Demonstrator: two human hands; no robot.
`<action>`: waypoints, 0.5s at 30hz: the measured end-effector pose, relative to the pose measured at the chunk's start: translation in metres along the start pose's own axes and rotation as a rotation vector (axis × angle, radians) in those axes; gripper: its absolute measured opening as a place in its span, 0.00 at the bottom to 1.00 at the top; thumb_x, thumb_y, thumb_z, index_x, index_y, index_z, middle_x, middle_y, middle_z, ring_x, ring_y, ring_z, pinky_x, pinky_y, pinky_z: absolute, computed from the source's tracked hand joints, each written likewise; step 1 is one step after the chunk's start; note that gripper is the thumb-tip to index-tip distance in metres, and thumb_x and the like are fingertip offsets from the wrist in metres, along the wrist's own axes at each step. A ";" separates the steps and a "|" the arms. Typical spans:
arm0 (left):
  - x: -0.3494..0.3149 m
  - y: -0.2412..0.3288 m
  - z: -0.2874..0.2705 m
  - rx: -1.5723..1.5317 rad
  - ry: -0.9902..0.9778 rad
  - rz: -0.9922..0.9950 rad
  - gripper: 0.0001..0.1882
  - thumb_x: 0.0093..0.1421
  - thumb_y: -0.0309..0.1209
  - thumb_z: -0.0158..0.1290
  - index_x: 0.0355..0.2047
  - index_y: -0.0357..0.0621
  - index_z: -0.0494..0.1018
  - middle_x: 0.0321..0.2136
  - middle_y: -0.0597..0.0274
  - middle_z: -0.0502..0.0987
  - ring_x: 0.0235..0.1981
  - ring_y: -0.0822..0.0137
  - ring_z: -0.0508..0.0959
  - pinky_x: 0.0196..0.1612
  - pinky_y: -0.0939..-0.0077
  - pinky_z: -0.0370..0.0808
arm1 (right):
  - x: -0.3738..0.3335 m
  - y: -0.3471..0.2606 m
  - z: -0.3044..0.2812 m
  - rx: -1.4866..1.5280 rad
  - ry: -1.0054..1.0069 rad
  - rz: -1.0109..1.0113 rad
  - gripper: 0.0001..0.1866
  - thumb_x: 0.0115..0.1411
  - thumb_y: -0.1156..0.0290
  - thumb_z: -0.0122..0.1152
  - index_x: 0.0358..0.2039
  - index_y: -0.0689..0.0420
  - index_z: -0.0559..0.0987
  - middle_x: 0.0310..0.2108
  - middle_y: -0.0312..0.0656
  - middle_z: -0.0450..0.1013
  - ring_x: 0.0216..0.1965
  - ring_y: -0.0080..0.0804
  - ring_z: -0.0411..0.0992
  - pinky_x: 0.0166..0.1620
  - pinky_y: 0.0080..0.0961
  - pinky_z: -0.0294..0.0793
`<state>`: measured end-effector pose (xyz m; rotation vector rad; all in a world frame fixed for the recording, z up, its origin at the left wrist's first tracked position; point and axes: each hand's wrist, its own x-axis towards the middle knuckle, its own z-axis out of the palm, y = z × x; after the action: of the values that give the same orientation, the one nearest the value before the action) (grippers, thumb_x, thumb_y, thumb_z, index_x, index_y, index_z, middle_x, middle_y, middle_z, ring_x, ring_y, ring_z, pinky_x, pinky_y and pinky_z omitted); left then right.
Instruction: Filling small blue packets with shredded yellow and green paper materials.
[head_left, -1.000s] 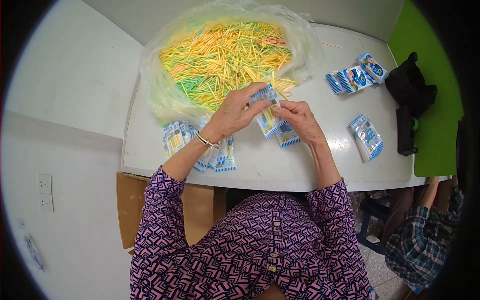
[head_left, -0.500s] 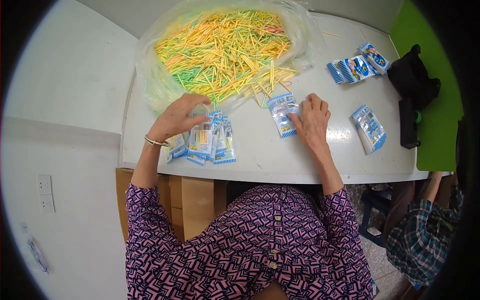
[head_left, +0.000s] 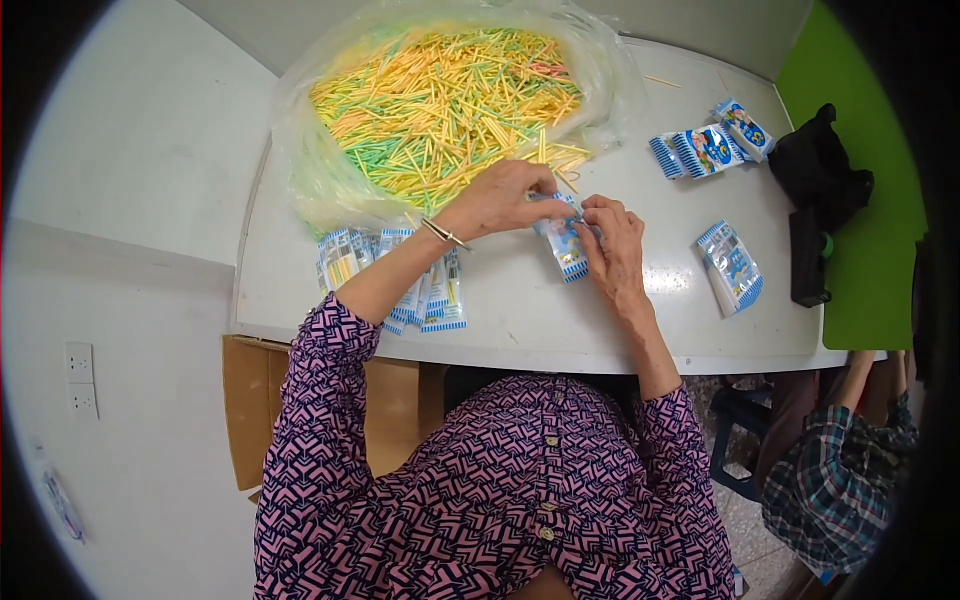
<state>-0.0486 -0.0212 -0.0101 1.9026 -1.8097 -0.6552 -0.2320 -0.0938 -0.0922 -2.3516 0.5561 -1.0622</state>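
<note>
A small clear packet with blue striped ends point(head_left: 566, 258) stands between my two hands above the white table. My left hand point(head_left: 503, 200), a bangle at its wrist, pinches the packet's top edge between thumb and fingers. From the other side my right hand point(head_left: 618, 248) grips the packet near its upper corner, fingers curled. Whether anything is inside the packet is hard to tell. Beneath my left forearm lies a loose pile of similar packets point(head_left: 448, 300), some showing yellow sticks through their clear fronts. Just beyond my hands, thin yellow, orange and green sticks point(head_left: 450, 110) fill a big bag.
The large clear plastic bag point(head_left: 318, 200) spreads over the table's far side. Rightward lie a stack of flat packets point(head_left: 731, 268), several printed blue packets point(head_left: 708, 150) and a black object point(head_left: 820, 165) by a green panel point(head_left: 870, 240). A co-worker's checked sleeve point(head_left: 830, 465) shows at lower right.
My left hand has moved right from the packet pile to the packet at my right hand and pinches its top. My right hand has stayed nearly in place, fingers now more curled.
</note>
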 end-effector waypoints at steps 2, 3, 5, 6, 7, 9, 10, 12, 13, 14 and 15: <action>0.001 -0.002 0.002 -0.097 -0.008 -0.037 0.18 0.53 0.37 0.57 0.40 0.38 0.71 0.26 0.59 0.77 0.30 0.70 0.75 0.36 0.78 0.70 | 0.004 -0.006 -0.001 0.147 -0.040 0.064 0.11 0.51 0.76 0.60 0.36 0.59 0.72 0.42 0.43 0.69 0.35 0.33 0.69 0.42 0.29 0.66; 0.000 -0.004 0.002 -0.197 -0.019 -0.073 0.16 0.53 0.35 0.57 0.38 0.37 0.71 0.23 0.61 0.76 0.28 0.75 0.74 0.34 0.81 0.69 | 0.006 -0.012 -0.003 0.152 -0.039 0.058 0.11 0.51 0.76 0.60 0.36 0.59 0.72 0.42 0.43 0.69 0.35 0.33 0.69 0.42 0.29 0.66; -0.006 -0.001 0.003 -0.318 0.040 -0.074 0.14 0.53 0.33 0.57 0.36 0.37 0.72 0.23 0.61 0.76 0.28 0.77 0.73 0.33 0.81 0.69 | 0.012 -0.024 -0.006 0.661 -0.003 0.432 0.12 0.52 0.76 0.61 0.37 0.61 0.72 0.37 0.39 0.71 0.31 0.22 0.69 0.35 0.21 0.69; -0.009 -0.001 0.004 -0.444 0.096 -0.069 0.11 0.53 0.31 0.56 0.33 0.37 0.73 0.24 0.62 0.76 0.28 0.79 0.72 0.32 0.82 0.69 | 0.014 -0.021 -0.003 0.671 -0.005 0.428 0.12 0.52 0.76 0.61 0.37 0.61 0.72 0.37 0.39 0.71 0.31 0.22 0.69 0.35 0.21 0.69; -0.012 -0.001 0.005 -0.439 0.101 -0.070 0.11 0.53 0.31 0.56 0.33 0.37 0.73 0.24 0.62 0.76 0.28 0.79 0.72 0.32 0.82 0.69 | 0.014 -0.019 -0.002 0.802 -0.061 0.493 0.10 0.53 0.74 0.61 0.36 0.61 0.73 0.32 0.37 0.71 0.27 0.18 0.67 0.29 0.18 0.65; -0.018 -0.003 0.008 -0.496 0.223 0.015 0.10 0.53 0.31 0.56 0.30 0.36 0.73 0.24 0.63 0.76 0.27 0.78 0.72 0.31 0.79 0.69 | 0.015 -0.015 -0.004 0.938 -0.123 0.552 0.09 0.54 0.72 0.61 0.34 0.61 0.73 0.27 0.34 0.71 0.24 0.14 0.65 0.23 0.14 0.62; -0.020 -0.002 0.006 -0.490 0.229 0.012 0.10 0.53 0.31 0.56 0.30 0.36 0.73 0.24 0.63 0.76 0.27 0.78 0.72 0.31 0.79 0.69 | 0.017 -0.015 -0.008 0.875 -0.234 0.584 0.08 0.55 0.71 0.60 0.33 0.62 0.74 0.25 0.32 0.71 0.24 0.14 0.65 0.26 0.13 0.63; -0.025 0.001 0.002 -0.313 0.199 0.066 0.11 0.54 0.32 0.56 0.32 0.36 0.73 0.24 0.60 0.76 0.26 0.73 0.74 0.31 0.77 0.69 | 0.019 -0.019 -0.008 0.814 -0.347 0.606 0.08 0.56 0.70 0.60 0.31 0.62 0.75 0.23 0.30 0.70 0.24 0.13 0.64 0.29 0.13 0.64; -0.026 0.001 0.003 -0.309 0.204 0.064 0.11 0.54 0.32 0.56 0.32 0.36 0.73 0.24 0.60 0.76 0.26 0.73 0.74 0.31 0.77 0.69 | 0.018 -0.021 -0.008 0.822 -0.341 0.608 0.08 0.56 0.69 0.60 0.29 0.61 0.76 0.22 0.30 0.70 0.23 0.12 0.63 0.28 0.11 0.62; -0.026 0.001 0.004 -0.225 0.220 0.081 0.11 0.54 0.32 0.56 0.31 0.36 0.72 0.23 0.57 0.75 0.25 0.69 0.74 0.31 0.76 0.69 | 0.018 -0.023 -0.007 0.829 -0.334 0.610 0.09 0.56 0.68 0.60 0.27 0.61 0.76 0.21 0.29 0.70 0.22 0.12 0.63 0.26 0.10 0.60; -0.026 0.000 0.006 -0.141 0.235 0.099 0.11 0.54 0.33 0.55 0.30 0.36 0.72 0.22 0.55 0.74 0.24 0.65 0.74 0.30 0.75 0.69 | 0.018 -0.024 -0.005 0.830 -0.337 0.605 0.09 0.56 0.68 0.60 0.27 0.61 0.76 0.21 0.29 0.70 0.22 0.12 0.63 0.26 0.10 0.60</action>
<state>-0.0531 0.0053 -0.0136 1.7085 -1.6527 -0.4884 -0.2212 -0.0861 -0.0655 -1.4382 0.5118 -0.4564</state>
